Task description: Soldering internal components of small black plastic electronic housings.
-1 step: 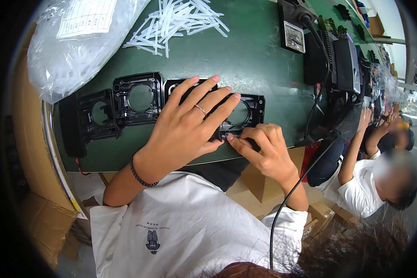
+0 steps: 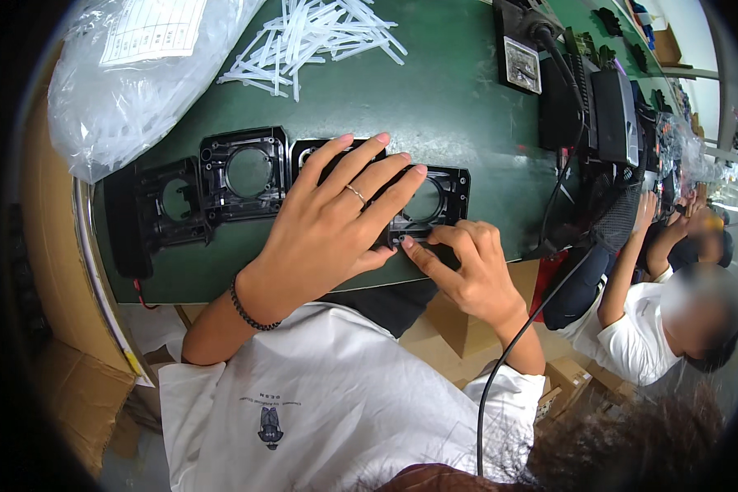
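While L hand (image 2: 336, 201) lies spread, unclenched, partly over R-end blk housing (image 2: 456, 197) on grn bench (image 2: 476, 115), R hand (image 2: 473, 266) has thumb at its near edge; pinch or press, can't tell. Work there looks unfinished; other housings (image 2: 217, 176) L of it, status unclear.

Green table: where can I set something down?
On the table, bare room lies between the white strips and the black equipment, running down right of the black frames. Crowded: near edge, around the left hand and right hand; upper left, at the plastic bag.
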`<state>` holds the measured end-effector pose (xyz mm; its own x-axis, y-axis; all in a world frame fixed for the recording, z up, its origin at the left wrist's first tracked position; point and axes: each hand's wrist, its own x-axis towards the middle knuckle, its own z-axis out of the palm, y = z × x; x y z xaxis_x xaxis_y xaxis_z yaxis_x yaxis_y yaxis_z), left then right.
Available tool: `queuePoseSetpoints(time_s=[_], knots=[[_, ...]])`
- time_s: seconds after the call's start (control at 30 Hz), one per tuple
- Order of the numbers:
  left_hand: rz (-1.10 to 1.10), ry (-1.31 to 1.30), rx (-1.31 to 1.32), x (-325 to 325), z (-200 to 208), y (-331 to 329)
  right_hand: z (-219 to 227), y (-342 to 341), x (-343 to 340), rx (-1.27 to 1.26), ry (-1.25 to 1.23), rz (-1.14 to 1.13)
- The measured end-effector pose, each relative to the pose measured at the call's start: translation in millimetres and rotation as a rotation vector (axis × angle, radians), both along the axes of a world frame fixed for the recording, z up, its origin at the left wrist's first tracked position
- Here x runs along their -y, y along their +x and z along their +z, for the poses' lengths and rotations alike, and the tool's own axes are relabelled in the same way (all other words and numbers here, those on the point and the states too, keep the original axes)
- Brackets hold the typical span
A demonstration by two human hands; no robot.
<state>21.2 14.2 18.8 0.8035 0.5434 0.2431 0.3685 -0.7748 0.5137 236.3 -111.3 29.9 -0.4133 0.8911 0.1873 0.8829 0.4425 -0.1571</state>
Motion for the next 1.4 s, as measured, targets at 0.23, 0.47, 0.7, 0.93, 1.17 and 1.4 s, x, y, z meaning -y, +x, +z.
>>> queuePoseSetpoints(time_s=[0.23,0.47,0.7,0.93,1.17,1.4], knots=[[0.019,-0.004,-0.024,-1,0,2,-6,-2,17,0.052,0.084,-0.149],[-0.016,0.014,0.005,-1,9,2,-2,0,26,0.017,0.021,-0.240],[-0.001,0.012,-0.007,3,5,4,2,0,-4,-0.892,0.000,-0.443],[0.052,0.054,-0.004,-2,5,13,-5,47,-132,-1.678,0.033,-0.660],[0.042,0.053,0.034,-5,8,22,-12,81,-145,-1.317,0.283,-0.688],[0.125,-0.123,0.200,-10,13,30,-43,30,-35,-1.471,0.689,-0.543]])
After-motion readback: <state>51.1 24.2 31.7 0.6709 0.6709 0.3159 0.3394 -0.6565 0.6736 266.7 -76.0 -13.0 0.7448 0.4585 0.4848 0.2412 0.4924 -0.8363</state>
